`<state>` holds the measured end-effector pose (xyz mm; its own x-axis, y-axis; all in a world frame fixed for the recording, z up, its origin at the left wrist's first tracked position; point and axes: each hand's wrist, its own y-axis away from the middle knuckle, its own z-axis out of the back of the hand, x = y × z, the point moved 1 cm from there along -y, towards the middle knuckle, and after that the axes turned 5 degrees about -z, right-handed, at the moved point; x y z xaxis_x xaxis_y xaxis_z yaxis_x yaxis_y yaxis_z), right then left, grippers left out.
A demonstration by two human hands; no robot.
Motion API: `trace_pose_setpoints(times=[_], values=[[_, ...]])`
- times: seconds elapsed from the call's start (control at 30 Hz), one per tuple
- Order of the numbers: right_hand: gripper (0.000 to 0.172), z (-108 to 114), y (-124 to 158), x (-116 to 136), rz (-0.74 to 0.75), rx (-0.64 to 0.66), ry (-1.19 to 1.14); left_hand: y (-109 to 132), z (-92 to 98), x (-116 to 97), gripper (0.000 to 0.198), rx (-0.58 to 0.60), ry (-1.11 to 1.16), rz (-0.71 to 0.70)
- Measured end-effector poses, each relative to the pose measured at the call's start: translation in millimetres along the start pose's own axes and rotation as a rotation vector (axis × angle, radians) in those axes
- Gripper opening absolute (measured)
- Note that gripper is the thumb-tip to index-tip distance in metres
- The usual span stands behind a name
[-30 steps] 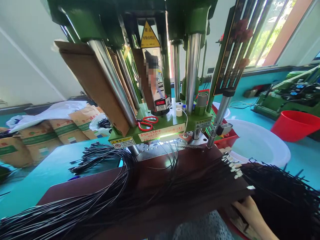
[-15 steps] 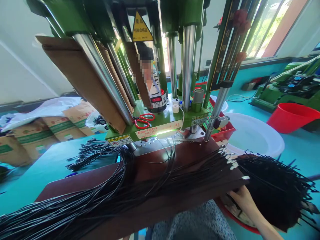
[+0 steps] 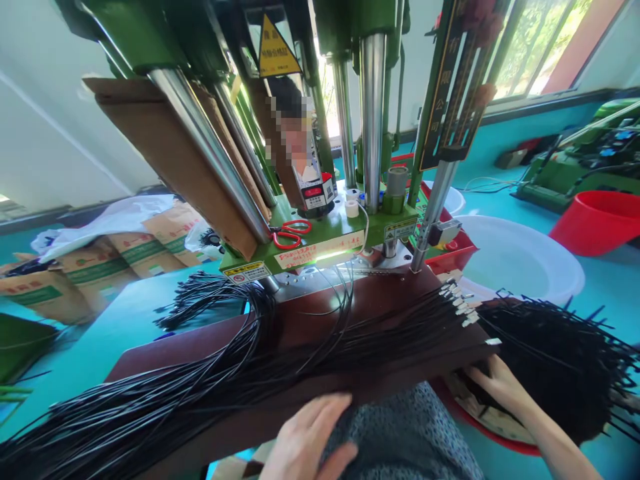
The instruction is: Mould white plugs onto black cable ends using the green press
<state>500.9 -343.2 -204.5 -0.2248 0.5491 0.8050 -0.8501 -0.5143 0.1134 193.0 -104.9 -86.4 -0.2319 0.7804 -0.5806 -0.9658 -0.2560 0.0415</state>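
Black cables [image 3: 210, 373] lie in a long bundle across the brown table [image 3: 395, 293] of a green press. Several of their white connectors [image 3: 463, 303] line up at the right end, and one more white connector [image 3: 493, 342] sits at the table's corner. Just below that corner is my right hand [image 3: 503, 383], its fingers curled by the table edge; what they hold is hidden against the dark background. My left hand [image 3: 313, 433] is over my lap at the front edge, empty, fingers stretched out and thumb apart.
Red-handled scissors [image 3: 293, 233] rest on the press plate [image 3: 340, 230]. A dark pile of cables [image 3: 555, 373] spreads at the right, above a red-rimmed tub [image 3: 515, 443]. Behind stand a white basin [image 3: 570, 267] and a red bucket [image 3: 595, 223]. Another person [image 3: 295, 143] is beyond the press.
My left hand has come into view from the bottom, at the table's front edge. My right hand stays near the table corner. The view has shifted slightly.
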Motion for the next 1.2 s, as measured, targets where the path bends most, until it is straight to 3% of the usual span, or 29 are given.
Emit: trace_pose_setpoints(times=[0.07, 0.13, 0.27, 0.37, 0.47, 0.53, 0.63, 0.77, 0.83, 0.9, 0.97, 1.03, 1.1, 1.2], values=[[0.049, 1, 0, 2, 0.014, -0.016, 0.048, -51, -1.4, -24, 0.044, -0.051, -0.145, -0.132], [0.052, 4, 4, 3, 0.045, -0.036, 0.095, -97, -8.1, -38, 0.050, -0.071, -0.277, -0.165], [0.058, 13, 22, 4, 0.167, -0.005, 0.163, -148, -18.0, -47, 0.051, -0.021, -0.472, -0.086], [0.065, 21, 40, 4, 0.166, 0.064, 0.184, -158, -13.0, -48, 0.038, 0.160, -0.521, -0.051], [0.067, 28, 54, 9, 0.118, 0.138, 0.154, -164, -2.8, -44, 0.023, 0.297, -0.460, -0.101], [0.064, 32, 61, 18, 0.112, 0.192, 0.147, -168, 3.6, -40, 0.017, 0.269, -0.358, -0.159], [0.057, 40, 68, 41, 0.126, 0.256, 0.170, -172, 10.5, -36, 0.017, 0.134, -0.208, -0.203], [0.049, 43, 73, 80, 0.188, 0.293, 0.129, -171, 10.9, -35, 0.020, 0.042, -0.313, -0.191], [0.042, 35, 73, 102, 0.214, 0.345, -0.033, -170, 8.0, -33, 0.021, 0.027, -0.354, -0.199], [0.037, 16, 70, 123, 0.195, 0.476, -0.383, -172, 5.1, -30, 0.021, 0.022, -0.290, -0.226], [0.037, -10, 61, 142, 0.063, 0.642, -0.886, -174, 3.9, -26, 0.021, 0.034, -0.187, -0.242], [0.033, -36, 43, 157, -0.176, 0.708, -1.300, -176, 4.6, -23, 0.022, 0.052, -0.114, -0.233], [0.016, -55, 18, 168, -0.368, 0.609, -1.557, -177, 6.0, -23, 0.022, 0.067, -0.057, -0.236], [0.006, -65, -21, 179, -0.445, 0.309, -1.789, -178, 5.3, -24, 0.019, 0.067, -0.007, -0.245]])
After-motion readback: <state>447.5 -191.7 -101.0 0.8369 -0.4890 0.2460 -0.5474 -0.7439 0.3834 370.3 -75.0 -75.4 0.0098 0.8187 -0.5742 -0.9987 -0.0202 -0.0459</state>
